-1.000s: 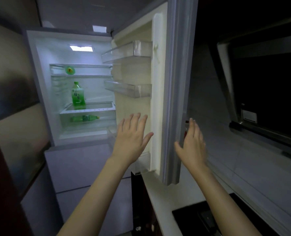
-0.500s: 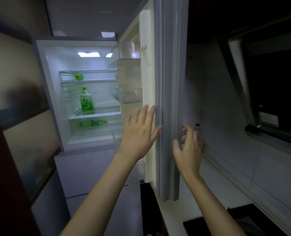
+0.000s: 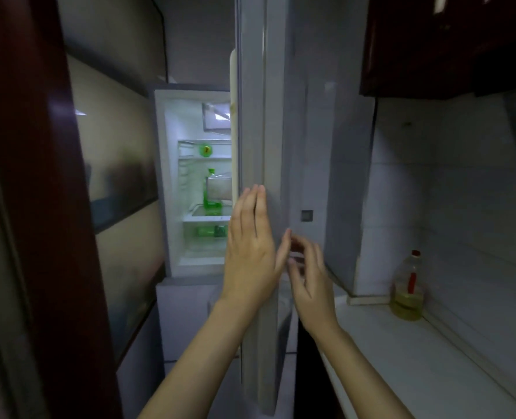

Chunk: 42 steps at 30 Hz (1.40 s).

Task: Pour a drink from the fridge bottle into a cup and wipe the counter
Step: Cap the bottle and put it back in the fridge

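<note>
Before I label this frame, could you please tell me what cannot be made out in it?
Head view: the upright green bottle is half hidden behind the door's shelf bin.
Head view: the right hand has motion-blurred fingers; whether they grip the fridge door is unclear.
Head view: the round green item on the upper shelf is too small to identify.
</note>
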Each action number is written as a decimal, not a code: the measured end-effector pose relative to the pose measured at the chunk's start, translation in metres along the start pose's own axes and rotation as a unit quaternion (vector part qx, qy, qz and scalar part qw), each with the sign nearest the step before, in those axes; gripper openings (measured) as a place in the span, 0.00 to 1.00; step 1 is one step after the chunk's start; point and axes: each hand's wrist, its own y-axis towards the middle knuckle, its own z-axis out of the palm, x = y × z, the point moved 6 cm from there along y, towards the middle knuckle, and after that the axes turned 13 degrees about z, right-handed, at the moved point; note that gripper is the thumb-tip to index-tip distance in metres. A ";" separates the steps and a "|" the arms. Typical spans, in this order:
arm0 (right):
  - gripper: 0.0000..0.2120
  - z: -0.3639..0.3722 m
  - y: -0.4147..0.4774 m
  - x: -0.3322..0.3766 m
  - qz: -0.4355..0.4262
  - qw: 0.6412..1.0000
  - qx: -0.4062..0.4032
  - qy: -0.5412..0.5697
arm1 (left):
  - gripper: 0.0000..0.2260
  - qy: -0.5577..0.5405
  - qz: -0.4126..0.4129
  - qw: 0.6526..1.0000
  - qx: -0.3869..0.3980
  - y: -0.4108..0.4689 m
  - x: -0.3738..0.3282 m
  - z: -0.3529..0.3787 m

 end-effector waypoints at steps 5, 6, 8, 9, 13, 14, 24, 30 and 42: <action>0.22 0.083 0.003 0.017 -0.036 0.998 0.056 -0.020 | 0.28 0.021 -0.034 0.999 -0.002 -0.012 0.069 -0.025; 0.23 0.097 0.004 0.021 -0.042 0.997 0.056 -0.035 | 0.28 0.020 -0.038 0.999 -0.003 -0.014 0.083 -0.029; 0.25 0.123 0.007 0.027 -0.054 0.995 0.051 -0.072 | 0.27 -0.012 -0.059 0.998 -0.017 -0.018 0.113 -0.035; 0.26 0.136 0.009 0.029 -0.060 0.992 0.053 -0.094 | 0.27 -0.026 -0.073 0.997 -0.025 -0.020 0.128 -0.038; 0.31 0.183 0.024 0.027 -0.084 0.976 0.087 -0.182 | 0.27 -0.022 -0.107 0.993 -0.044 -0.022 0.182 -0.036; 0.32 0.193 0.032 0.026 -0.091 0.971 0.090 -0.202 | 0.28 -0.013 -0.113 0.992 -0.049 -0.022 0.194 -0.033; 0.36 0.283 0.098 -0.017 -0.180 0.938 0.108 -0.274 | 0.32 0.049 -0.176 0.980 -0.084 -0.021 0.305 0.027; 0.30 0.331 0.140 -0.038 -0.267 0.909 0.047 -0.317 | 0.32 0.063 -0.204 0.974 -0.076 -0.014 0.360 0.060; 0.38 0.380 0.201 -0.053 -0.260 0.917 0.059 -0.298 | 0.33 0.186 -0.194 0.963 -0.039 -0.005 0.424 0.128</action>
